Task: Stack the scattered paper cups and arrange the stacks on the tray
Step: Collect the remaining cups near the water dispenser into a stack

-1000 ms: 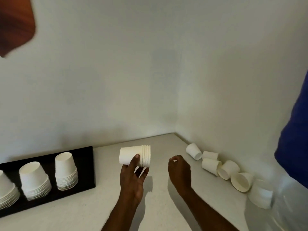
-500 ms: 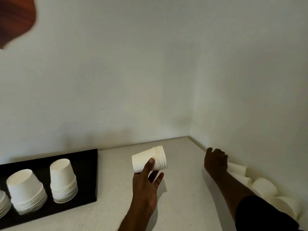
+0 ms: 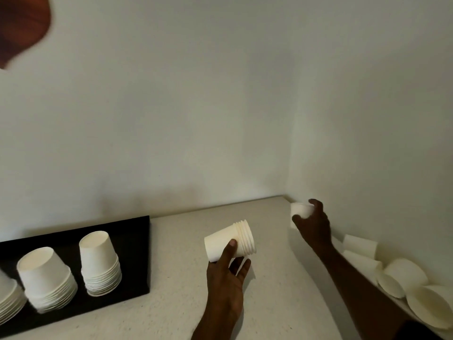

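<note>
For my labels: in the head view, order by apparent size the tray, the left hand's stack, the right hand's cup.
1. tray
2. stack in the left hand
3. cup in the right hand, partly covered and farther away

Speckled counter [image 3: 282, 303] meeting two white walls [image 3: 171, 106] at a corner — blurred brown shape [image 3: 22, 23] upper left, identity unclear.

A bare indoor corner, most like a pantry or kitchen nook, though home or office cannot be told. Two plain white walls [image 3: 220, 119] meet over a pale speckled surface [image 3: 171, 315] fitted right into the corner. On it sit a black tray [image 3: 137, 241] of stacked paper cups [image 3: 100, 266] and loose cups [image 3: 404, 273] along the right wall.
</note>
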Demonstrator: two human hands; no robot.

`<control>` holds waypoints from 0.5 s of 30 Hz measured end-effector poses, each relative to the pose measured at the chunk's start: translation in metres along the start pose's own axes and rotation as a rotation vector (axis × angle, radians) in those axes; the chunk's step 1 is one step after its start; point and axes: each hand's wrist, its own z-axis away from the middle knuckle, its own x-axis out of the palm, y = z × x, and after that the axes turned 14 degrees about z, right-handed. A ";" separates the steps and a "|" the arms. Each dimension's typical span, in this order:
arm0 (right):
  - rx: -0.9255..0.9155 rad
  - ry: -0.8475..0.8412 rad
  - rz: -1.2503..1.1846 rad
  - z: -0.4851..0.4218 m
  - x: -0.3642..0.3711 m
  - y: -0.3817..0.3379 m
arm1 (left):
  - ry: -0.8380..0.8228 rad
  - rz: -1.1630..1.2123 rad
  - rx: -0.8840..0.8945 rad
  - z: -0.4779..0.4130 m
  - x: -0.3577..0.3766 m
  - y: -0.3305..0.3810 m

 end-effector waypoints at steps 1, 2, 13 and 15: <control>0.136 -0.048 -0.402 0.013 -0.006 -0.012 | 0.003 0.012 0.001 0.002 0.001 -0.002; 0.258 -0.090 -0.732 0.030 -0.010 -0.021 | 0.006 0.024 0.000 0.005 0.003 -0.005; 0.178 -0.171 -0.870 0.165 -0.041 -0.052 | -0.056 -0.034 -0.015 0.067 0.018 -0.018; 0.113 -0.245 -0.721 0.176 -0.049 -0.056 | -0.048 -0.012 -0.053 0.078 0.018 -0.018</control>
